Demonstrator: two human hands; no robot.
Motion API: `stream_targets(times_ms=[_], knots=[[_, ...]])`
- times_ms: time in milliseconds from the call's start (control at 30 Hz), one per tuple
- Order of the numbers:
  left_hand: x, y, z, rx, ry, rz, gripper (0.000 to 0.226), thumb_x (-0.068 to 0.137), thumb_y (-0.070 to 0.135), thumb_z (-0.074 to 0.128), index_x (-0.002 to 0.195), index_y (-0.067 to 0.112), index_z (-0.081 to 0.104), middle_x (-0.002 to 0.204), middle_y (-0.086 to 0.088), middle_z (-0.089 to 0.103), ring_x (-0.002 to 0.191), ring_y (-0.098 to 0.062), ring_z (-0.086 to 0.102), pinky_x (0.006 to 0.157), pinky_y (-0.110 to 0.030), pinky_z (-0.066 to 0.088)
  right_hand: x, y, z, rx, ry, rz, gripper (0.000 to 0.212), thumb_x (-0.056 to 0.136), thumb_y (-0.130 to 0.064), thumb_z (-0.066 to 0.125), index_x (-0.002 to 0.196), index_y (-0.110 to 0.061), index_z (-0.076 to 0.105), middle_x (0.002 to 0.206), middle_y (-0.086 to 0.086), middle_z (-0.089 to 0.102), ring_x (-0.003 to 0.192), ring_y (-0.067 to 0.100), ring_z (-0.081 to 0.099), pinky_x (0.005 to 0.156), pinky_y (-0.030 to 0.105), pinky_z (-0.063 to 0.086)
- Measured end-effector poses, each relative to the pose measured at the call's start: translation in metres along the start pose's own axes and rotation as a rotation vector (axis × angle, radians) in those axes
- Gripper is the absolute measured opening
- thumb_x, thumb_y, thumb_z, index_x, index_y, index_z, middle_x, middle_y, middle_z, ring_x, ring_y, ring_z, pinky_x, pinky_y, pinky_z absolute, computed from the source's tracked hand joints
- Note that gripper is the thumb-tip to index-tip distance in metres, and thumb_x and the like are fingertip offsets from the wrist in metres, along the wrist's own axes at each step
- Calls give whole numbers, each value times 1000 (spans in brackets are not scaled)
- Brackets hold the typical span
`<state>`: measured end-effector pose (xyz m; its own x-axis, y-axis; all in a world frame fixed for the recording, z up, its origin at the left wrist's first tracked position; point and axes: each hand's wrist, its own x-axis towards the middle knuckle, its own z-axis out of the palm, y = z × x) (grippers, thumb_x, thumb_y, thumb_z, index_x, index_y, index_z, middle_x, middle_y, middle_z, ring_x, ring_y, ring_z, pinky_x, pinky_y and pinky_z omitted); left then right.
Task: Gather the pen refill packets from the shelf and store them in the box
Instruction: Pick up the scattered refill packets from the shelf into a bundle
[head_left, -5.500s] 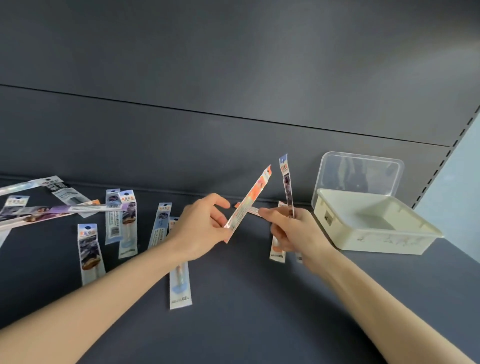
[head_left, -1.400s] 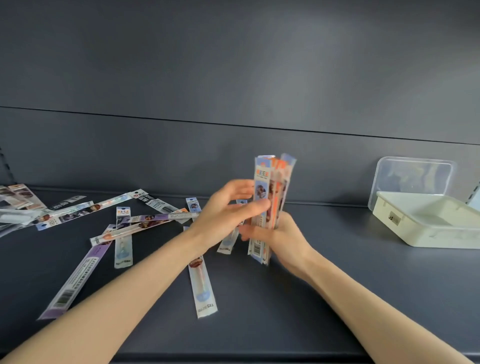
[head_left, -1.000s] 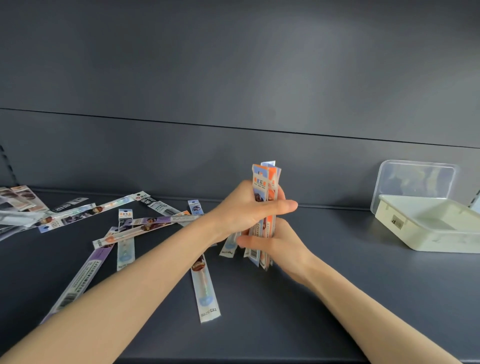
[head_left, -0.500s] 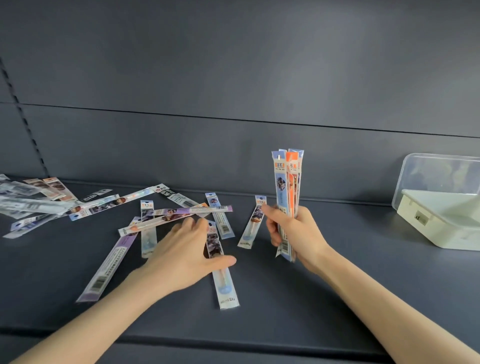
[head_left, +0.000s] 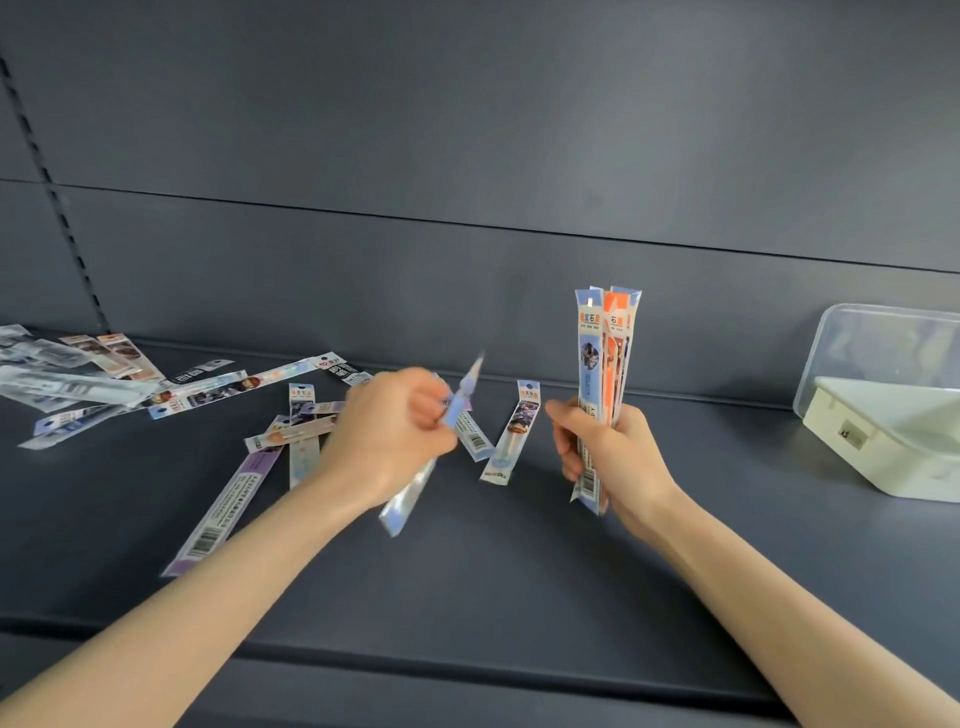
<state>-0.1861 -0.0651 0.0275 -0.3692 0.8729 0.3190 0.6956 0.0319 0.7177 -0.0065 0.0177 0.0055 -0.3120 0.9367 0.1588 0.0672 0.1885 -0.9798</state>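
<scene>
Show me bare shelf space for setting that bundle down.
Bare shelf lies between the right hand and the box, and along the front edge. Left of the left hand, loose packets crowd it.

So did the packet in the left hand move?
Yes. It lay flat on the shelf; now the left hand grips the packet, lifted and tilted above it.

The shelf (head_left: 519, 571) and its back panel (head_left: 467, 156) look like smooth, matt dark-grey painted metal. The pen refill packets (head_left: 511, 431) are thin, glossy clear plastic film over printed card. The box (head_left: 883, 447) is opaque cream plastic with a dull sheen; its lid (head_left: 883, 343) is clear, faintly frosted plastic
</scene>
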Motion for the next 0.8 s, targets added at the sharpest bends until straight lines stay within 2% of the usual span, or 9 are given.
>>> stream_targets(times_ms=[133,200,267,367,467,567,633,733,800], knots=[[32,16,52,76,-215,106,10,81,12,64,87,5,62,80,-9,70,77,-20,60,72,-32,51,2,0,-4,-11,96,26,37,88,-14,58,53,-8,46,47,4,46,38,16,36,45,29,37],[40,17,69,249,-293,112,27,81,28,68,75,7,52,77,-8,63,76,-25,55,63,-33,41,3,1,-9,1,138,57,33,87,-14,59,57,-7,49,50,5,48,38,16,38,44,27,37],[45,18,73,366,-330,82,43,76,36,72,62,13,39,67,-3,47,75,-28,52,55,-31,31,5,2,-12,23,144,97,29,88,-14,60,61,-6,52,53,5,51,40,15,41,42,25,38],[52,24,75,377,-342,51,41,72,26,75,57,15,39,62,-1,40,73,-29,53,46,-28,27,9,2,-14,30,138,121,26,87,-13,59,63,-6,53,55,6,51,42,15,42,42,25,38],[53,32,77,396,-332,57,31,69,16,73,54,8,47,54,-3,42,55,-23,44,41,-28,27,9,2,-14,35,136,119,22,87,-11,58,66,-5,53,55,6,50,41,15,40,39,24,36],[55,30,74,244,-326,5,17,67,11,72,61,-2,63,49,-5,46,46,-21,42,42,-23,36,8,4,-14,40,142,124,21,87,-10,58,67,-6,54,56,6,50,40,14,39,39,25,36],[55,25,66,-34,-283,-49,15,67,9,69,65,-5,64,54,-9,49,51,-20,41,50,-23,34,8,4,-15,55,135,121,19,88,-11,59,70,-6,57,58,7,51,41,14,40,40,25,38],[40,24,45,-451,-283,-41,13,72,0,69,83,3,74,73,-7,72,64,-15,65,62,-22,50,6,-1,-10,172,44,97,13,87,-19,65,79,-10,64,63,5,52,48,13,43,44,25,40],[22,24,35,-526,-304,-7,19,75,-2,70,89,9,75,81,-4,77,75,-11,72,67,-17,55,4,-6,-4,255,-51,68,9,87,-19,65,84,-11,67,66,1,58,53,11,48,47,23,41]])
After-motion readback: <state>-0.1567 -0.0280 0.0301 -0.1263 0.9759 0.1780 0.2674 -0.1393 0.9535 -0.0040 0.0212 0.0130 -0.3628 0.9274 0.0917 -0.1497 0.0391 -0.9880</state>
